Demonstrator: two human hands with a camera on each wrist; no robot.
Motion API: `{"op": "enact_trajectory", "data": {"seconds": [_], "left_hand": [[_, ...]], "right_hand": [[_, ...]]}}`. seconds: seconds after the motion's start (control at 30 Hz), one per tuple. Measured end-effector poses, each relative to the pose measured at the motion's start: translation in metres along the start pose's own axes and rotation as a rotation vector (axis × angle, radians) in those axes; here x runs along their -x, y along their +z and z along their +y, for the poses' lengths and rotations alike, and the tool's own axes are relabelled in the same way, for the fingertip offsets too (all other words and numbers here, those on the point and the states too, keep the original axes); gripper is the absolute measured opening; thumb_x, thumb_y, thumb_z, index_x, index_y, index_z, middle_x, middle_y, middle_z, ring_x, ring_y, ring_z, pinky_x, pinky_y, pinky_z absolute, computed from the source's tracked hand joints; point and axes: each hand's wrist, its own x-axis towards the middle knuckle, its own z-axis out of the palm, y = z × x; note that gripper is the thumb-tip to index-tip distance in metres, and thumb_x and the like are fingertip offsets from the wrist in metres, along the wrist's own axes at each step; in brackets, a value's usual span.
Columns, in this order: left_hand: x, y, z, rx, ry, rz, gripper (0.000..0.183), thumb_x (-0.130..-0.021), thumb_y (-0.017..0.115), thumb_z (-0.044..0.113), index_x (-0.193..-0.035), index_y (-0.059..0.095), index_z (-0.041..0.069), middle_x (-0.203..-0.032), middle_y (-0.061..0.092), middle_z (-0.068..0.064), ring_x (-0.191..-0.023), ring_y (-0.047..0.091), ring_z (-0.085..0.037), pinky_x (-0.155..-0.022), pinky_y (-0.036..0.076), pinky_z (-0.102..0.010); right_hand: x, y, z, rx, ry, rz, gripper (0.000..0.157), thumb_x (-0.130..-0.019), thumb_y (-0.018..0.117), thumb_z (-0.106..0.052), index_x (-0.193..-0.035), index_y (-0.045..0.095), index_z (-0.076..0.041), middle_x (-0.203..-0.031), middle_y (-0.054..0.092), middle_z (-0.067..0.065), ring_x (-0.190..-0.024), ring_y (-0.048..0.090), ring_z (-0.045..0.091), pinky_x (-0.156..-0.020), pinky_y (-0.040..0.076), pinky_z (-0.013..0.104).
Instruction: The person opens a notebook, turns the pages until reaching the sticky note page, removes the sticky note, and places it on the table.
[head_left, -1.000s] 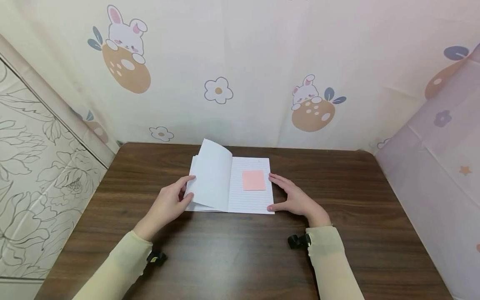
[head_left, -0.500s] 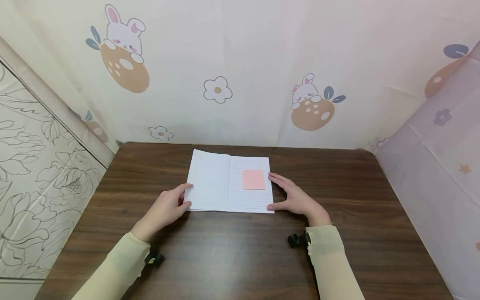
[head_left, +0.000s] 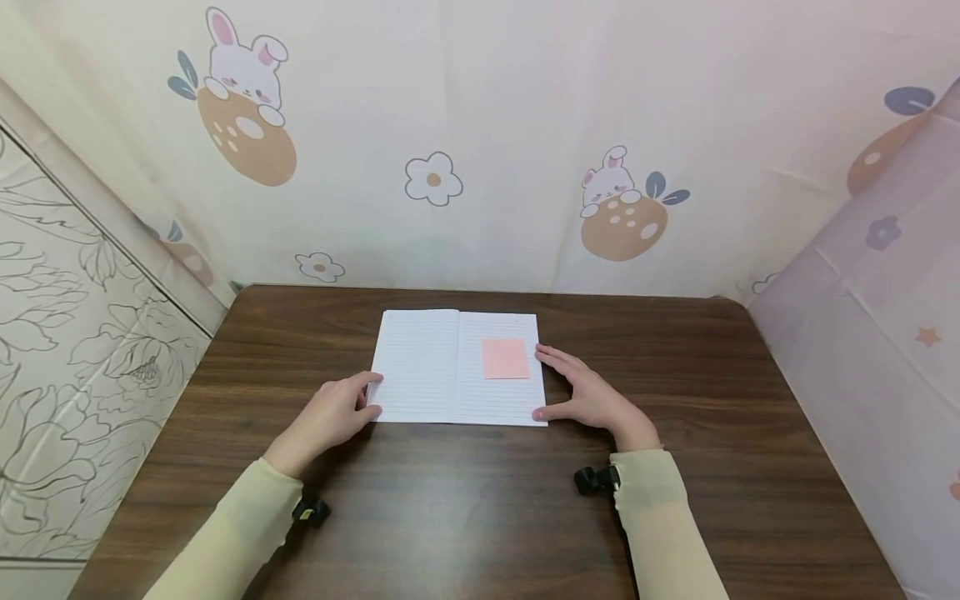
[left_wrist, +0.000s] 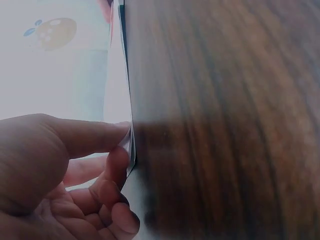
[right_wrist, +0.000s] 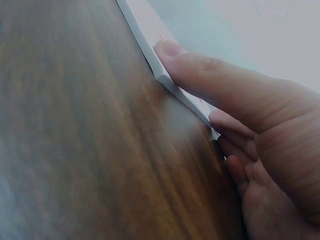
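An open lined notebook [head_left: 416,367] lies on the dark wooden table, both pages spread. A square pink sticky note [head_left: 506,358] sits on its right page. My left hand [head_left: 335,415] pinches the left edge of the notebook near the lower corner; in the left wrist view the thumb [left_wrist: 95,137] lies over the paper, with the other fingers curled at and below the edge. On the opposite side my right hand [head_left: 592,396] holds the right edge. Its thumb [right_wrist: 200,70] presses on the page by the lower corner, and the other fingers are along the side.
The wooden table [head_left: 465,517] extends on all sides of the notebook. A light curtain [head_left: 510,108] printed with rabbits and flowers hangs behind its back edge. Small black wrist cameras [head_left: 596,480] are strapped at both sleeves.
The raised left leaf has come down flat, showing a lined left page. My left hand has shifted slightly down and left along the edge. The right hand has stayed put.
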Motion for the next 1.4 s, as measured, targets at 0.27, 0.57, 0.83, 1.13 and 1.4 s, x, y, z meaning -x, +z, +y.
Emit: {"op": "enact_trajectory", "data": {"seconds": [0.27,0.57,0.83,1.13,1.4], "left_hand": [[-0.003,-0.004,0.002,-0.044,-0.004,0.010,0.043,-0.093,0.086,0.012,-0.132,0.072,0.000,-0.083,0.062,-0.003,-0.079,0.055,-0.020,-0.071,0.049,-0.038],[-0.011,-0.007,0.011,-0.115,-0.036,0.074,0.029,-0.089,0.079,0.011,-0.115,0.075,-0.002,-0.084,0.062,-0.007,-0.076,0.054,-0.024,-0.069,0.047,-0.040],[-0.029,0.003,0.020,-0.012,0.245,0.165,0.042,-0.095,0.082,0.010,-0.133,0.070,-0.003,-0.125,0.073,-0.018,-0.116,0.070,-0.035,-0.101,0.056,-0.055],[-0.045,0.014,0.002,-0.013,0.402,0.075,0.060,-0.097,0.082,0.018,-0.149,0.060,-0.002,-0.150,0.062,-0.024,-0.142,0.057,-0.041,-0.120,0.044,-0.057],[-0.042,0.013,-0.012,-0.007,0.341,-0.016,0.074,-0.094,0.086,0.031,-0.154,0.057,0.000,-0.156,0.056,-0.025,-0.145,0.052,-0.043,-0.118,0.044,-0.059]], "right_hand": [[0.000,0.000,0.001,0.002,-0.003,0.006,0.108,-0.084,0.095,-0.048,-0.171,0.039,-0.017,-0.179,0.027,0.008,-0.164,0.023,0.039,-0.126,0.024,0.070],[0.000,0.001,0.000,0.007,-0.004,0.008,0.108,-0.083,0.096,-0.047,-0.170,0.040,-0.016,-0.179,0.028,0.008,-0.163,0.024,0.039,-0.126,0.025,0.069],[0.000,0.001,-0.002,0.009,-0.006,0.008,0.108,-0.083,0.096,-0.048,-0.170,0.041,-0.016,-0.179,0.028,0.008,-0.164,0.024,0.038,-0.127,0.026,0.067],[0.000,0.001,-0.004,0.013,0.000,0.008,0.108,-0.083,0.096,-0.047,-0.170,0.040,-0.015,-0.179,0.029,0.008,-0.164,0.024,0.038,-0.127,0.026,0.067],[0.001,0.001,-0.004,0.012,0.015,0.016,0.108,-0.083,0.097,-0.047,-0.170,0.041,-0.016,-0.179,0.029,0.008,-0.164,0.025,0.039,-0.127,0.026,0.067]]}}
